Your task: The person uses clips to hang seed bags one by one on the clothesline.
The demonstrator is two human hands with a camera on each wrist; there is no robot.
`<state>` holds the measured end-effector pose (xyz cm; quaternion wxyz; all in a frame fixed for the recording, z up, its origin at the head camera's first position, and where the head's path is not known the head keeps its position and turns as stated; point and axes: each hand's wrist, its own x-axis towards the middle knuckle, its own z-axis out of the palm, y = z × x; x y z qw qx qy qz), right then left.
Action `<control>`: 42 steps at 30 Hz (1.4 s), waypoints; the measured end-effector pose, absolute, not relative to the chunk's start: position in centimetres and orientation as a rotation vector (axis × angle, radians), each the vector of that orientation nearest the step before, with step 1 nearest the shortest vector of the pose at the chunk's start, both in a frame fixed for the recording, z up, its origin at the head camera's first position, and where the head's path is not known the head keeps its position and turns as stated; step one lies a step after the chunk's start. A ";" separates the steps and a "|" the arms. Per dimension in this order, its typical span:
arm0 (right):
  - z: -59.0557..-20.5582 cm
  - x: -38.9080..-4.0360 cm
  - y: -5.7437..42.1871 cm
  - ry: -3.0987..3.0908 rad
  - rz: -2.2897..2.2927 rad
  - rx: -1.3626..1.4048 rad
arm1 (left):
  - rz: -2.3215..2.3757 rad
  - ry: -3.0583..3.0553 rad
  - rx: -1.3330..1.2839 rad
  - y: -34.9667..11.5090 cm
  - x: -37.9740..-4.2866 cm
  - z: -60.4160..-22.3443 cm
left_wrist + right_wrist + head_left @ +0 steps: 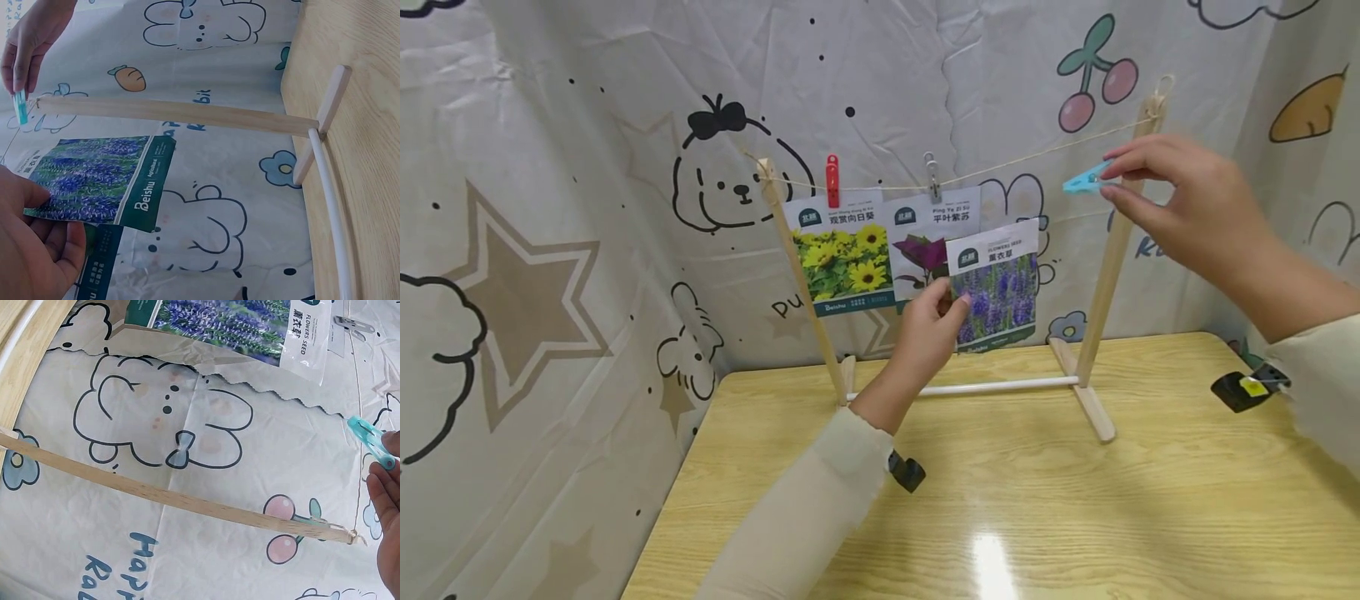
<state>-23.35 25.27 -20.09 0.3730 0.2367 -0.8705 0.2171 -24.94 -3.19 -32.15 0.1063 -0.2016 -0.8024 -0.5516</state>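
Observation:
My left hand (931, 329) pinches the left edge of a seed packet with purple flowers (996, 292), held below the string (1045, 153). In the left wrist view the thumb lies over the front of that packet (94, 175). Up by the right post, my right hand (1187, 196) pinches a light blue clothespin (1086, 178) between thumb and fingertips, its tip pointing left. A sunflower seed packet (850, 258) hangs from the string by a red clothespin (832, 181). Beside it, a grey clothespin (933, 179) holds a purple-leaf packet (917, 242), partly hidden behind the purple-flower packet.
The string is tied between two wooden posts, left (808, 292) and right (1107, 292). A white rod (1000, 387) joins them low down, and wooden feet (1093, 412) stand on the wood-grain table (1000, 492). A cartoon-printed curtain (625, 100) hangs close behind.

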 end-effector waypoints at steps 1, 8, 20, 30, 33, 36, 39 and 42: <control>-19.9 -23.3 25.1 -2.222 0.560 0.614 | -1.624 -2.362 -0.594 -3.1 -25.0 -32.1; -18.9 -23.1 24.3 -2.194 0.513 0.656 | -1.644 -2.368 -0.572 -2.9 -25.2 -31.6; -16.9 -23.3 23.4 -2.233 0.395 0.652 | -1.608 -2.438 -0.543 -2.4 -25.4 -30.8; -15.4 -23.6 22.8 -2.244 0.385 0.648 | -1.599 -2.481 -0.516 -1.8 -25.8 -30.2; -15.2 -23.8 22.5 -2.260 0.384 0.631 | -1.607 -2.481 -0.516 -1.6 -25.9 -30.0; -15.0 -24.0 22.4 -2.258 0.379 0.628 | -1.599 -2.479 -0.519 -1.4 -26.0 -29.9; -14.8 -24.3 22.4 -2.250 0.374 0.632 | -1.590 -2.464 -0.528 -1.1 -26.1 -29.8; -14.7 -24.6 22.4 -2.245 0.365 0.642 | -1.587 -2.446 -0.541 -1.0 -26.2 -29.7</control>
